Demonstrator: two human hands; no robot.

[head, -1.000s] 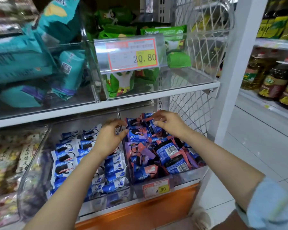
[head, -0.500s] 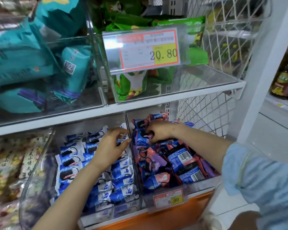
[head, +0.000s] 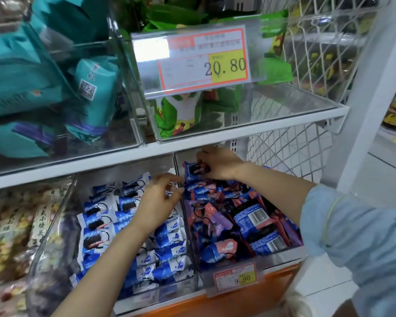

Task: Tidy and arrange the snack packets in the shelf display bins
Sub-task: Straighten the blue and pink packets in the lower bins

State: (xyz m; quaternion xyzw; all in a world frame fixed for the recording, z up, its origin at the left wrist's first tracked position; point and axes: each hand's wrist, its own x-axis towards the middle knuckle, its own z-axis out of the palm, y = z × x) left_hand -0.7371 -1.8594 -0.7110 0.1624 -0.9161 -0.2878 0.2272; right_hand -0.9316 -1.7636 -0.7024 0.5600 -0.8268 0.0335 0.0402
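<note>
Left hand point(head: 157, 203) is palm down over the blue-white packets point(head: 96, 225) in the left bin point(head: 46, 259). Its fingers are loosely spread, tips resting on packets by the divider, nothing gripped. Farther back, right hand point(head: 220, 164) is at the far end of the right bin point(head: 273, 263), fingers curled, pinching one blue-pink packet point(head: 191, 173). Packet is raised on edge, printed face toward camera, long axis unclear.

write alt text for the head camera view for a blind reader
A person's right hand pinches a blue snack packet at the back of a clear lower-shelf bin of blue-and-pink packets, while the open left hand is over blue-and-white packets in the bin beside it. Above, bins hold teal bags and green bags behind a 20.80 price tag.
</note>
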